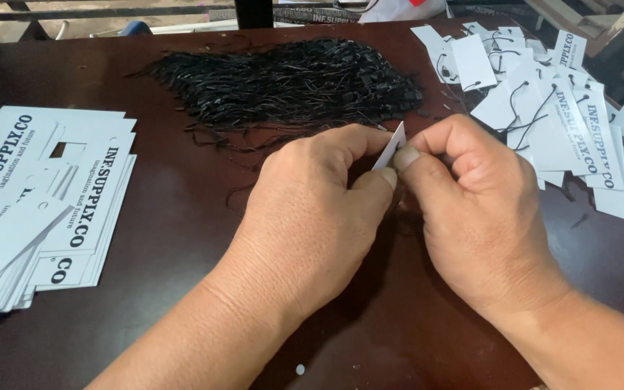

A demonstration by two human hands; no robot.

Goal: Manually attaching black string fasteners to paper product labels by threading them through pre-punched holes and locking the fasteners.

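while both hands pinch it, left hand (pixel 312 209) and right hand (pixel 471 209), the white tag (pixel 390 148) stands edge-on, tilted up-right.

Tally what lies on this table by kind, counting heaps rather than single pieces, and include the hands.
Hands: 2, the left hand and right hand, pinching one white tag
Heaps of white tags: 2, a plain stack and a strung pile
Heap of black strings: 1
Loose white tag: 1
Total: 6
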